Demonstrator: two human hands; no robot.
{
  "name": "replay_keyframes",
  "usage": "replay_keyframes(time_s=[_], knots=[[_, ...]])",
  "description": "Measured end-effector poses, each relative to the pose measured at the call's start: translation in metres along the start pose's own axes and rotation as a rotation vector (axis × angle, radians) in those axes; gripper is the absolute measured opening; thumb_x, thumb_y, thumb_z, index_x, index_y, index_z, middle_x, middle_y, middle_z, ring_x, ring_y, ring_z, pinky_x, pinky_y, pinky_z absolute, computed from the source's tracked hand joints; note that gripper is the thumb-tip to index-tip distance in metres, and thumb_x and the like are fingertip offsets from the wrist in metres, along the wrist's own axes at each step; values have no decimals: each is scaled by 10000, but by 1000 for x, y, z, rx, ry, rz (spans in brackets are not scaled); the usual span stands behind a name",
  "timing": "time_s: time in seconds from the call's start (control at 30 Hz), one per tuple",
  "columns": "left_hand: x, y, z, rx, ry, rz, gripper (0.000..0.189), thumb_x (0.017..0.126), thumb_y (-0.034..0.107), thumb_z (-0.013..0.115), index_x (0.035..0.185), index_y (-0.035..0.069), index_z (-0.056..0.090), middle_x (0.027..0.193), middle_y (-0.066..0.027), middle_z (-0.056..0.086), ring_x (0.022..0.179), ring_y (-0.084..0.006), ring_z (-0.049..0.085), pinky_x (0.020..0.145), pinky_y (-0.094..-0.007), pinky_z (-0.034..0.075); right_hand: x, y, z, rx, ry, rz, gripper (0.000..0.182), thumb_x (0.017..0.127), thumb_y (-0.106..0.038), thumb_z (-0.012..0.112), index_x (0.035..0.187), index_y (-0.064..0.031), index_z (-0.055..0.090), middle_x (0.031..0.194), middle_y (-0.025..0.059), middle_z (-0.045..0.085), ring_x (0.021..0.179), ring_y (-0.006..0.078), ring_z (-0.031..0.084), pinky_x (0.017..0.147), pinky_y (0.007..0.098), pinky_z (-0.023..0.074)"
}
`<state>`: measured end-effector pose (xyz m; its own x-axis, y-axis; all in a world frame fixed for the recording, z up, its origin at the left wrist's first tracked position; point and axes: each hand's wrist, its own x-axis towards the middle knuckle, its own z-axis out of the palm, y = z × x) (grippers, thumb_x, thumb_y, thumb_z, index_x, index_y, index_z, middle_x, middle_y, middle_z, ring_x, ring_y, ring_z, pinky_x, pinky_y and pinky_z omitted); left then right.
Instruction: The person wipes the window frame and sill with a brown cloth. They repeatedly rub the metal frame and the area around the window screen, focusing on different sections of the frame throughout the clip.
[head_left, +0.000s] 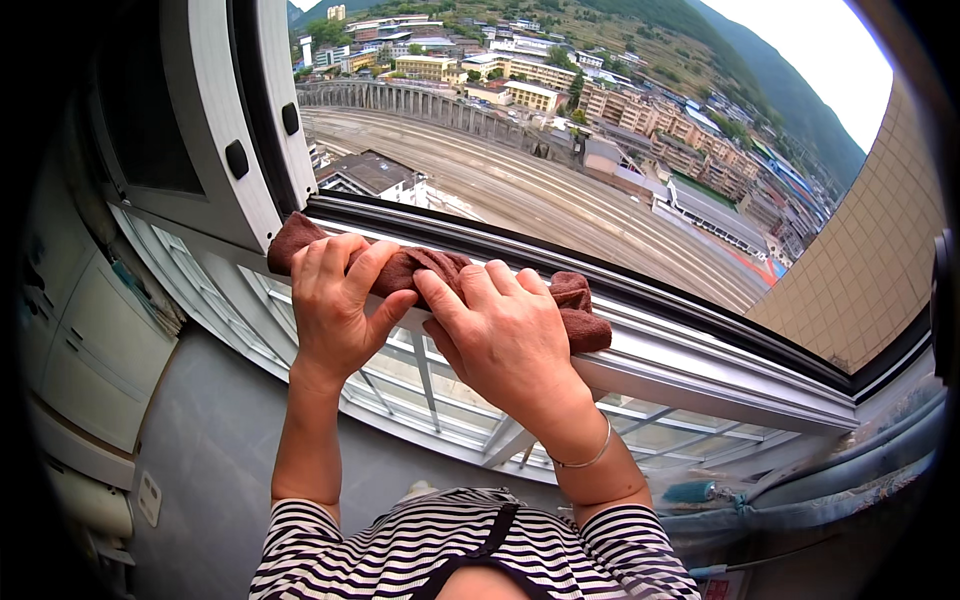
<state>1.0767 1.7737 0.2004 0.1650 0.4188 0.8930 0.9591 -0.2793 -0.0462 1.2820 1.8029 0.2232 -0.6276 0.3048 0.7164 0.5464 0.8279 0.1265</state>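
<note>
A brown terry cloth, bunched lengthwise, lies along the metal sill and track of a window frame. My left hand grips the cloth near its left end, fingers over the top and thumb below. Close beside it, my right hand holds the cloth right of its middle, the fingertips pressed into the folds. The cloth's right end sticks out past my right hand over the sill. Its left end touches the bottom corner of the white sash frame.
Beyond the window opening lie rail tracks and buildings far below. A tiled outer wall rises at the right. Blue curtains hang at the lower right. White cabinets stand at the left, above a grey floor.
</note>
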Motion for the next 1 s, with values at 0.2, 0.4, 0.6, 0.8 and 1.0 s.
replay_keyframes(time_s=[0.2,0.4,0.6,0.8,1.0], knots=[[10,69,13,-104,-39,97,539,898,584,621,1141,108,688,992,-61,580,933,-252,566,834,-429,412,-50,38,-65,25,-5,50,336,834,-270,757,1117,-106,680,949,64,665,804,248,628,679,374,459],[24,144,29,-229,-75,188,545,752,397,784,1215,130,679,1081,-60,584,976,-265,572,841,-429,430,-107,81,-117,13,35,106,199,837,-175,745,1004,-74,702,910,67,688,782,257,646,667,376,468],[39,215,51,-292,-47,275,531,715,286,777,1213,128,683,1051,-53,580,924,-237,566,775,-403,434,-158,125,-168,76,76,162,104,841,-34,698,941,-60,698,859,72,717,740,251,655,650,346,467],[53,297,75,-344,-52,360,548,733,263,773,1246,106,665,1078,-66,591,945,-247,551,793,-406,420,-219,173,-226,116,78,267,99,855,37,658,932,-21,685,817,86,694,701,230,630,660,320,481],[70,383,97,-392,-76,430,588,723,304,774,1267,110,662,1149,-68,609,1003,-256,548,836,-409,409,-286,220,-275,191,187,576,93,904,-76,720,930,4,682,822,58,675,734,151,616,706,262,507]])
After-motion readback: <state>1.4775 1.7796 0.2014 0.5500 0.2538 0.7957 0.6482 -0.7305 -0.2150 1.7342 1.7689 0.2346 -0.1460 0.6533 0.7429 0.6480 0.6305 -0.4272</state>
